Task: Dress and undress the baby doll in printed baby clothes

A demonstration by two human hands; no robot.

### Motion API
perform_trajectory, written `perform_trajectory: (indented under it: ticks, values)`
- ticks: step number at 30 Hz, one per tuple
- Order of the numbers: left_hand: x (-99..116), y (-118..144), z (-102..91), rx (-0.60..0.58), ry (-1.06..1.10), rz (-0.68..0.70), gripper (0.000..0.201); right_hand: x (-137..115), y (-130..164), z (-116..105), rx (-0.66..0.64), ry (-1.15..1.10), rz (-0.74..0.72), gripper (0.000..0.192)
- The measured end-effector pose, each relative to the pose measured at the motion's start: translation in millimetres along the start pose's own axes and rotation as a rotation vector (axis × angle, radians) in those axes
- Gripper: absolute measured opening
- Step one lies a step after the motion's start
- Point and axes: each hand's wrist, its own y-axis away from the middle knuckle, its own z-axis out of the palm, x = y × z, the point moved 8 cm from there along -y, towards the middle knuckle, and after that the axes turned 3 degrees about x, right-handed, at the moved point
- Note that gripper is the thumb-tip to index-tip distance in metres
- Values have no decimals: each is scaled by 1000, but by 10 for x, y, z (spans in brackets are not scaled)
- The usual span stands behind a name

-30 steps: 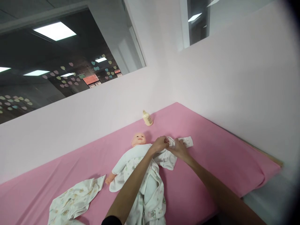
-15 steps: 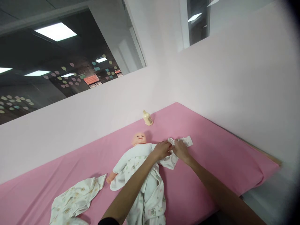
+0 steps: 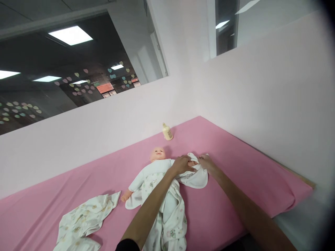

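A baby doll (image 3: 158, 154) lies on its back on a pink sheet (image 3: 235, 164), wearing a loose white printed sleepsuit (image 3: 167, 205). My left hand (image 3: 182, 164) grips the doll's arm at the sleeve (image 3: 197, 177) opening. My right hand (image 3: 206, 162) holds the white sleeve fabric, bunched around that arm. The doll's other bare hand (image 3: 123, 197) sticks out on the left.
A small cream bottle (image 3: 167, 132) stands by the pale wall behind the doll's head. A crumpled printed white garment (image 3: 83, 223) lies at the lower left. The pink sheet's edge drops off at the right. A window sits above the wall.
The white sleeve, stretched out to the right before, is now gathered under my hands. Both hands have shifted slightly right along the doll's arm.
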Motion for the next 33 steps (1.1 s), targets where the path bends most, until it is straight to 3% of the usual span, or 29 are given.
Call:
perform_trajectory:
  ticks: [7,11,15,20,29,33]
  values:
    - [39,96,-19,11,87,74,53,55,-5,12,42,-64,22,10]
    - [57,117,51,-18,53,83,49,-10,33,-37,73,4,-23,7]
    - [82,132,81,27,27,124,49,-68,59,-51,67,81,-73,4]
    - [44,152,25,67,63,138,48,-21,26,-110,63,163,-36,7]
    - [-158,178,-209,130,272,67,37,-58,156,-172,5,328,15,16]
    - [-224,104,-150,150,227,8,40,-101,188,-136,4,428,-10,18]
